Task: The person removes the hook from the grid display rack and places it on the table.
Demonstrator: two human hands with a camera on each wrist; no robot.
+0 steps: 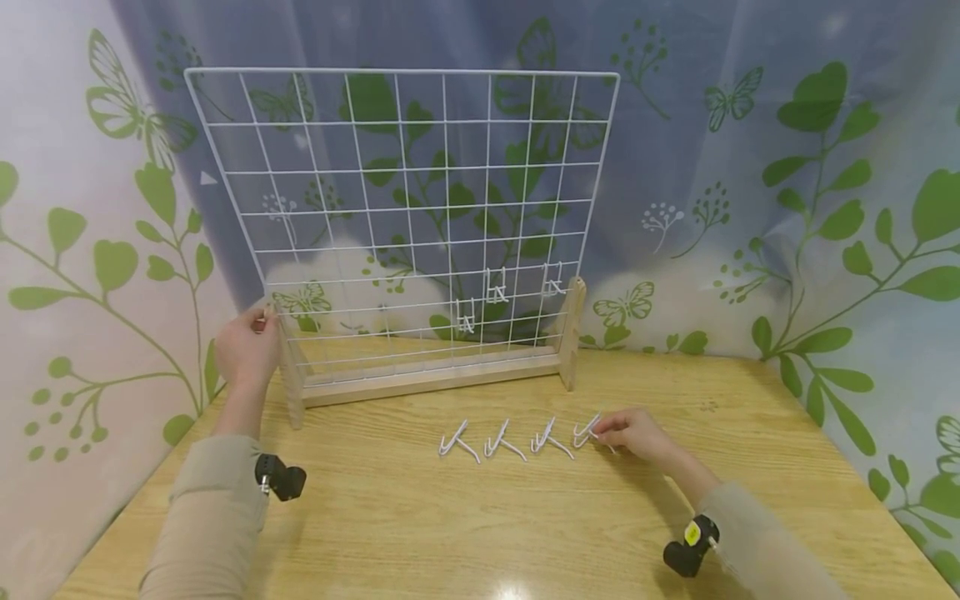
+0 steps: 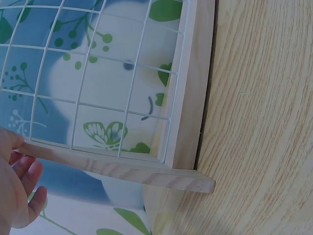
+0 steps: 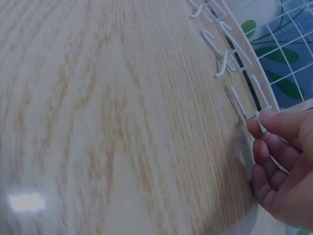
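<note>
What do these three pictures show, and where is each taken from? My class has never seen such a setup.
There is no robot here, just a person's bare left hand and right hand. The widest picture comes from a camera on the head; the other two come from the black wrist cameras, each watching its own hand. A white wire grid panel stands in a wooden stand on the table, with three white hooks hanging on it. Three loose hooks lie in a row in front. The left hand holds the stand's left upright near its top; the right hand pinches a fourth hook at the row's right end.
</note>
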